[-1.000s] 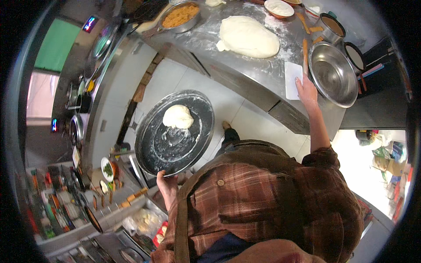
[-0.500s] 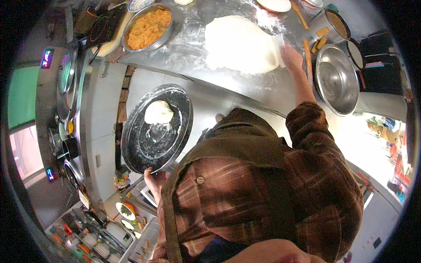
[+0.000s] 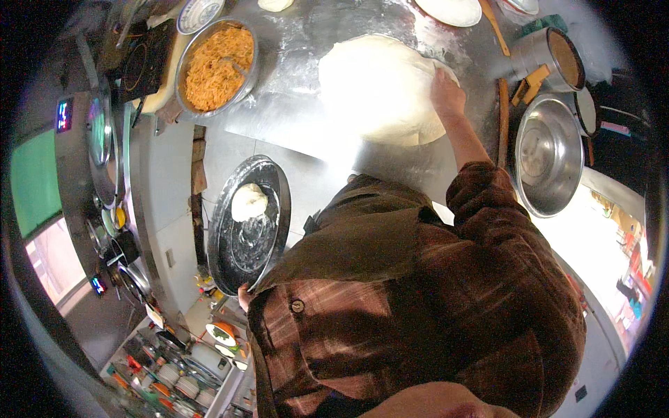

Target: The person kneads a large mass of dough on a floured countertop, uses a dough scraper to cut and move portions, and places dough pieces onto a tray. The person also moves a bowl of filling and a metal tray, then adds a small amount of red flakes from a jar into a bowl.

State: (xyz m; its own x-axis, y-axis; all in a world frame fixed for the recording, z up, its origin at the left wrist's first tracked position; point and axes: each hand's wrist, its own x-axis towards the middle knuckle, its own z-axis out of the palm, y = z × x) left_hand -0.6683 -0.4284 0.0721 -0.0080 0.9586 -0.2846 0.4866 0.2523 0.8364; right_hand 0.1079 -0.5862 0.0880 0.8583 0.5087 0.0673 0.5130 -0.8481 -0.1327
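White dough mound [image 3: 380,94], on the steel worktop [image 3: 287,83] left of the right hand [image 3: 447,95], whose fingers meet its edge, their closure unclear, should handle heavy, soft and stretchy, best scooped from underneath, while the left hand [image 3: 243,296] clamps the black round pan [image 3: 268,244]

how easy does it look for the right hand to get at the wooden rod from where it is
Probably yes: the right hand is at the right edge of the dough, and only tabletop shows between it and the wooden rod. Whether the hand is free is unclear.
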